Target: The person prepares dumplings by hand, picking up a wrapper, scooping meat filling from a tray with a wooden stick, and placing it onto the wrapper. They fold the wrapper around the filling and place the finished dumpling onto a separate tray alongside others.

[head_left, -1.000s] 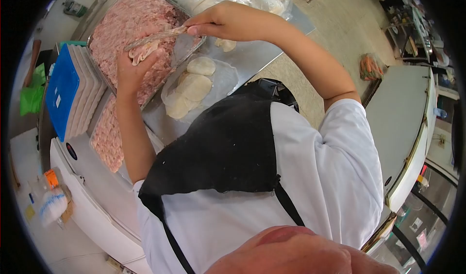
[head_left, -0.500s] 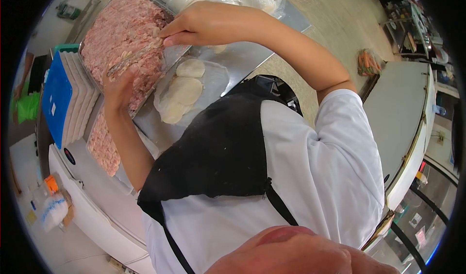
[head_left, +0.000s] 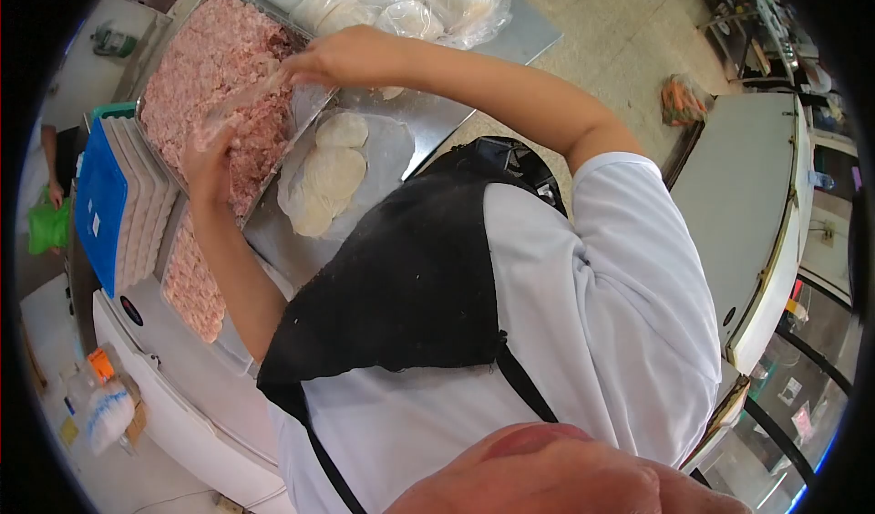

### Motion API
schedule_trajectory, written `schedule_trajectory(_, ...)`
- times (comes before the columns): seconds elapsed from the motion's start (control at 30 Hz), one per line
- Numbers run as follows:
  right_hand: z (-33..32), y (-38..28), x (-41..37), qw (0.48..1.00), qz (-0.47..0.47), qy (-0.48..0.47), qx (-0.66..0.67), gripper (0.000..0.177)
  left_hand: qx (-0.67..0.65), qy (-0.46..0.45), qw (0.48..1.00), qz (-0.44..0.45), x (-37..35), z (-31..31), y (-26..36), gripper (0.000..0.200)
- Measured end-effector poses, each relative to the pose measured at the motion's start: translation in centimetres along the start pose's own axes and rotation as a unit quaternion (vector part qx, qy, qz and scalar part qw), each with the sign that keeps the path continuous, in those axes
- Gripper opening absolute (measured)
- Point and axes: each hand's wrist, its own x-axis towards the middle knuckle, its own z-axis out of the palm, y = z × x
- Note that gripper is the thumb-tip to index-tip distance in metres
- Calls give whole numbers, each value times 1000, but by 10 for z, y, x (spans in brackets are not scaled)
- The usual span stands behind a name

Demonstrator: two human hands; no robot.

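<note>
A deep metal tray point(head_left: 138, 118) holds pink ground meat point(head_left: 214, 45). Over its near right corner, my right hand point(head_left: 319, 61) is closed around the end of a thin, flat tool point(head_left: 260, 90), smeared by motion and coated with meat. My left hand point(head_left: 210, 159) is curled at the tray's lower edge, by the tool's far end. Whatever lies in its fingers is hidden. Right of the tray, round pale dough wrappers point(head_left: 333, 172) overlap on a clear plastic sheet point(head_left: 387, 140).
Plastic bags of round white dough point(head_left: 410, 8) lie at the back of the metal table point(head_left: 529, 31). Stacked white trays with a blue one point(head_left: 100, 204) stand at the left. Another tray of pieces of meat mix point(head_left: 193, 286) sits below. Another person's arm point(head_left: 53, 172) shows at far left.
The tool between my hands has blurred and my right hand has shifted slightly left and down. My left hand has moved slightly left. The whole view has shifted a little.
</note>
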Motion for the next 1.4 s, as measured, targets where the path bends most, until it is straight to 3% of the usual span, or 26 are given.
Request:
schedule_trajectory(0.03,-3,8,1,999,23,-38,-19,31,70,-3,998,4,0,-1,2,62)
schedule_trajectory(0.1,-13,21,-7,990,74,-111,-54,33,64,-4,997,34,-7,-4,1,66)
schedule_trajectory(0.23,-40,8,-5,986,107,-57,118,36,154,-17,973,171,-46,32,56,71)
schedule_trajectory(0.3,-47,-18,-3,972,70,-57,217,38,249,48,954,160,-20,9,23,71)
schedule_trajectory(0.37,-46,-37,0,970,55,-87,220,36,255,33,959,119,-18,0,22,70)
schedule_trajectory(0.43,-35,-24,3,974,32,-83,210,36,165,-63,983,55,-33,21,52,68)
schedule_trajectory(0.47,-33,-12,9,973,17,-81,215,33,137,-43,987,72,-27,18,41,63)
schedule_trajectory(0.53,-47,-26,14,997,32,-45,51,32,85,-3,991,106,-12,12,18,55)
schedule_trajectory(0.57,-52,-35,18,998,39,-22,-33,31,83,2,994,73,-13,8,18,51)
schedule_trajectory(0.63,-36,-50,21,1000,12,19,1,29,75,9,997,7,-21,10,38,45)
schedule_trajectory(0.67,-24,-52,21,999,-1,38,18,28,17,-56,997,53,-7,-5,19,46)
schedule_trajectory(0.77,16,-10,24,996,45,-71,-43,29,147,5,987,65,-11,-18,7,43)
schedule_trajectory(0.83,2,-3,24,980,109,-162,38,30,166,0,984,69,-25,-25,14,57)
schedule_trajectory(0.93,-24,-9,18,983,108,-69,134,32,195,5,972,132,-43,-23,34,64)
schedule_trajectory(1.03,-37,-41,21,933,136,-111,314,35,259,21,951,166,-51,-18,53,66)
schedule_trajectory(1.07,-28,-53,20,962,59,-96,250,35,302,40,938,164,-51,-19,48,65)
schedule_trajectory(1.1,-18,-49,21,961,44,-106,251,35,344,58,923,163,-51,-19,46,65)
schedule_trajectory(1.17,-3,-35,25,959,14,-127,253,34,294,-17,948,119,-52,-17,61,62)
schedule_trajectory(1.2,-23,-35,33,975,-22,-113,190,31,267,-53,957,97,-51,-16,67,61)
schedule_trajectory(1.3,-56,-61,35,998,34,-54,26,28,255,53,961,97,-36,-15,35,58)
schedule_trajectory(1.33,-47,-63,31,997,-9,14,81,28,241,70,964,83,-37,-12,37,58)
schedule_trajectory(1.4,-10,-47,32,994,-44,18,96,29,186,45,981,11,-42,-4,43,63)
